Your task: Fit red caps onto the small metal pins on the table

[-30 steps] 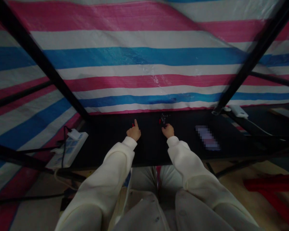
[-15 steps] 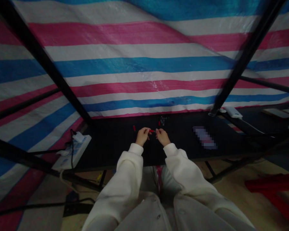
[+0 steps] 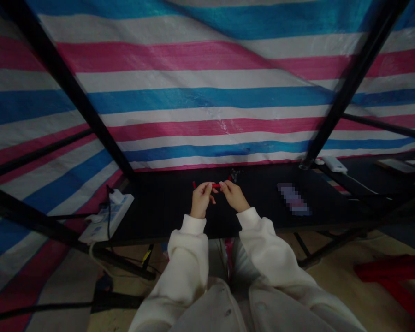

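Note:
A thin red stick-like piece spans the gap between my two hands, above the black tabletop. My left hand pinches its left end between thumb and forefinger, with the other fingers loosely curled. At its right end, my right hand pinches it the same way. The piece is too small in view to name its exact kind. Just left of my left hand lies a small red piece. Behind my right hand sit another small red piece and a little cluster of dark and clear bits, partly covered.
A blurred-out phone-like object lies to the right on the black table. At the left edge is a white power strip with cables. A white device with a cord sits far right. Black frame poles flank the striped sheet.
Both hands keep hold of the red piece; my right hand has shifted its grip and moved slightly forward, its fingers now closer on the piece. The view has tilted a little.

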Demonstrator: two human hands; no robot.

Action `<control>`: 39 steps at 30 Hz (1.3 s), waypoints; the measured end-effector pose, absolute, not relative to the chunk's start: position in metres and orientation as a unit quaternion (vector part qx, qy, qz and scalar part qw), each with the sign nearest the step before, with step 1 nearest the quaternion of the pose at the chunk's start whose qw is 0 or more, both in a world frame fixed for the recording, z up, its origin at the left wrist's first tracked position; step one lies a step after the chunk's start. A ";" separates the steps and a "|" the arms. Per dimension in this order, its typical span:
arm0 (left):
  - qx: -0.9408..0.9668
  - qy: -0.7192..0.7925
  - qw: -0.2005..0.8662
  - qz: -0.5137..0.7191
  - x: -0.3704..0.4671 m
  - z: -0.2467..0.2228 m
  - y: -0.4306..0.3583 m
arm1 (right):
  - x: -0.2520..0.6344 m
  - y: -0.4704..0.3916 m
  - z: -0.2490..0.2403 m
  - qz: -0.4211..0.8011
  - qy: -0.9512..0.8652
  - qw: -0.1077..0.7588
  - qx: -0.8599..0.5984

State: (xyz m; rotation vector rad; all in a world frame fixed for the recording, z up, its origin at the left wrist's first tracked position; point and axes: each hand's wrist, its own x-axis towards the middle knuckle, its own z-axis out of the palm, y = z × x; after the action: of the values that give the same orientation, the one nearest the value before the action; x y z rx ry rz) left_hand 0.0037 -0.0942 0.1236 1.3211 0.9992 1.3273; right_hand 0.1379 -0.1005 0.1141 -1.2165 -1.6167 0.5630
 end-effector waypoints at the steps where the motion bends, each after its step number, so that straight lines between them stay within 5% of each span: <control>1: 0.532 0.421 0.487 0.550 0.002 0.126 -0.095 | 0.138 -0.102 0.115 0.227 -0.681 0.491 -0.494; 14: 0.518 0.394 0.542 0.531 -0.003 0.132 -0.097 | 0.136 -0.100 0.111 0.213 -0.697 0.480 -0.488; 21: 0.501 0.438 0.485 0.567 0.002 0.129 -0.095 | 0.141 -0.094 0.105 0.189 -0.713 0.449 -0.505; 28: 0.485 0.462 0.438 0.600 -0.002 0.119 -0.088 | 0.162 -0.079 0.077 0.192 -0.616 0.372 -0.667; 39: 0.488 0.491 0.462 0.554 0.007 0.085 -0.074 | 0.201 -0.037 0.034 0.185 -0.494 0.391 -0.754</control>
State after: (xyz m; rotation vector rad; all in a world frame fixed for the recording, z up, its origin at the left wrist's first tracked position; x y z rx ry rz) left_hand 0.0066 -0.0741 0.0847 1.2002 1.2085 1.3627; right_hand 0.2007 -0.0366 0.0340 -1.9162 -1.2538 0.4702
